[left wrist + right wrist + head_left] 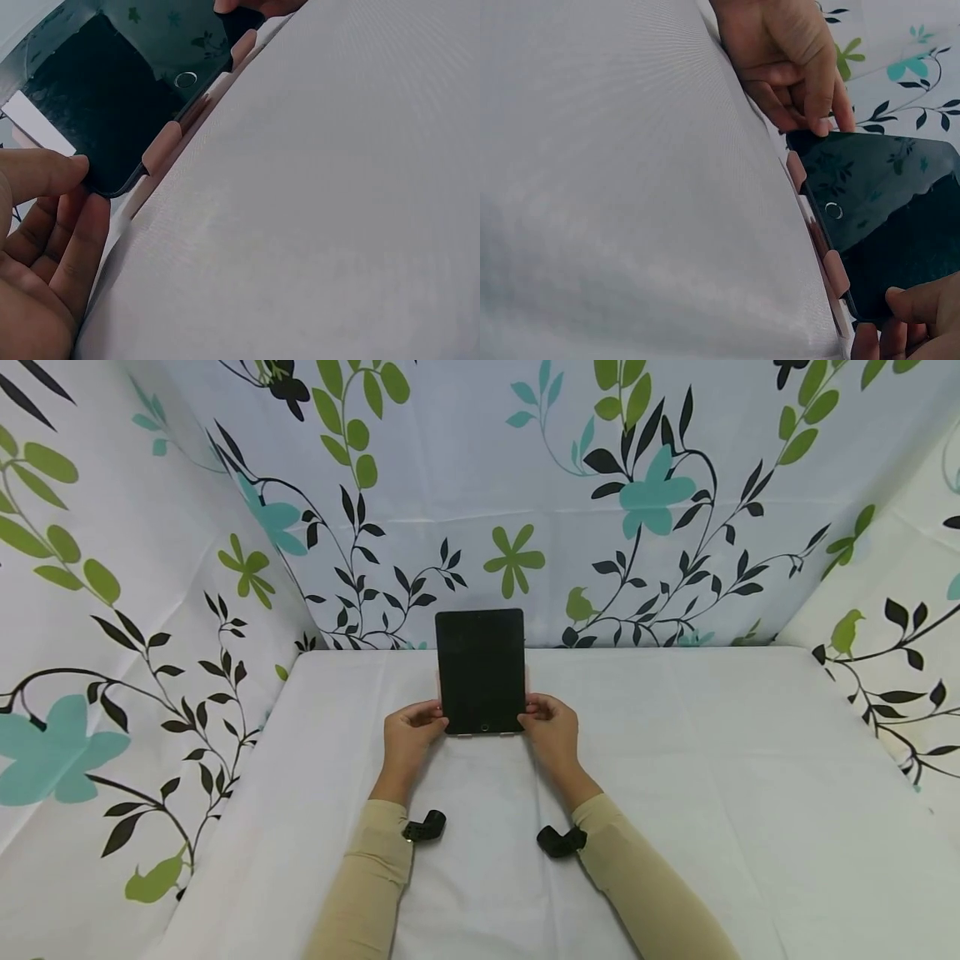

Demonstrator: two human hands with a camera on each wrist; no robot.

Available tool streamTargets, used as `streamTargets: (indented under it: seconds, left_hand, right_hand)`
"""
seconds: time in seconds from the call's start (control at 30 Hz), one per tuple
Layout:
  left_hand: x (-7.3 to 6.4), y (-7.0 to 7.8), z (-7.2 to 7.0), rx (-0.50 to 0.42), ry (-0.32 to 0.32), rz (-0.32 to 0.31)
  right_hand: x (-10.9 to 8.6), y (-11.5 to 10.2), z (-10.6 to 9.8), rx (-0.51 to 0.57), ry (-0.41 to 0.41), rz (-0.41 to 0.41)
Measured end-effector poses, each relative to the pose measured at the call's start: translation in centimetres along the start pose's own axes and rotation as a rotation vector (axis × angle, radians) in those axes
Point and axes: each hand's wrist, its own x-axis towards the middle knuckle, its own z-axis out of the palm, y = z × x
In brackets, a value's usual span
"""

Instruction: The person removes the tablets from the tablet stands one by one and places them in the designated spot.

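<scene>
A black tablet (482, 672) with a round home button stands upright, leaning back slightly, with its screen toward me. Two pinkish support tabs (162, 148) curl over its bottom edge; the rest of that stand is mostly hidden behind it. My left hand (411, 739) pinches the lower left corner, thumb on the screen side and fingers behind. At the lower right corner my right hand (553, 735) pinches in the same way. The right wrist view shows the right thumb (911, 304) on the front of the screen, with the left hand (787, 52) at the opposite corner.
White cloth (675, 793) covers the table. Behind it hangs a leaf-and-flower patterned curtain (465, 510), with similar cloth on both sides. A black wrist camera (425, 827) sits on the left sleeve, another camera (561, 842) on the right.
</scene>
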Motion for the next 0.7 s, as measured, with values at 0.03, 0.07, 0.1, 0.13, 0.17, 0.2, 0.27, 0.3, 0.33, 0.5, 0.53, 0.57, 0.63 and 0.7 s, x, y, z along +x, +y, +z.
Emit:
streamTargets:
  seconds: [0.03,0.07,0.1,0.13,0.17,0.2,0.27,0.3,0.33,0.5,0.53,0.57,0.63,0.7]
  left_hand:
    - [0.0,0.0,0.0,-0.001,-0.002,-0.003]
    - [0.0,0.0,-0.1,-0.003,-0.003,-0.001]
    - [0.0,0.0,-0.1,-0.003,-0.003,0.001]
    - [0.0,0.1,-0.1,-0.005,-0.004,0.001]
    - [-0.1,0.1,-0.1,-0.010,-0.004,0.005]
    - [-0.1,0.1,-0.1,-0.015,-0.006,0.010]
    - [-0.1,0.0,-0.1,-0.033,-0.010,0.030]
    - [-0.2,0.0,-0.1,-0.044,-0.015,0.041]
    - [-0.2,0.0,-0.1,-0.059,-0.022,0.057]
    - [-0.1,0.1,-0.5,-0.145,-0.070,0.171]
    - [-0.1,0.2,-0.7,-0.165,-0.080,0.195]
    - [-0.1,0.4,-0.8,-0.178,-0.088,0.215]
    - [-0.1,0.7,-1.1,-0.208,-0.103,0.255]
    - [-0.1,1.1,-1.4,-0.226,-0.114,0.276]
  right_hand:
    - [0.0,0.0,0.0,0.012,0.000,0.003]
    - [0.0,0.0,0.0,0.025,-0.001,0.006]
    - [0.0,0.0,0.0,0.037,-0.001,0.009]
    - [0.0,-0.1,0.0,0.052,-0.001,0.012]
    - [0.0,-0.1,0.0,0.064,0.001,0.016]
    - [0.0,-0.1,0.0,0.075,0.002,0.019]
    - [0.0,-0.3,0.0,0.078,0.004,0.025]
    - [-0.1,-0.4,0.0,0.079,0.006,0.028]
    - [-0.1,-0.5,0.0,0.077,0.006,0.029]
    - [-0.3,-1.0,0.0,0.086,-0.020,0.017]
    - [-0.4,-1.3,-0.1,0.092,-0.030,0.005]
    - [-0.6,-1.8,-0.2,0.102,-0.041,-0.008]
    - [-1.0,-3.0,-0.4,0.126,-0.061,-0.039]
    - [-1.1,-3.3,-0.4,0.153,-0.068,-0.075]
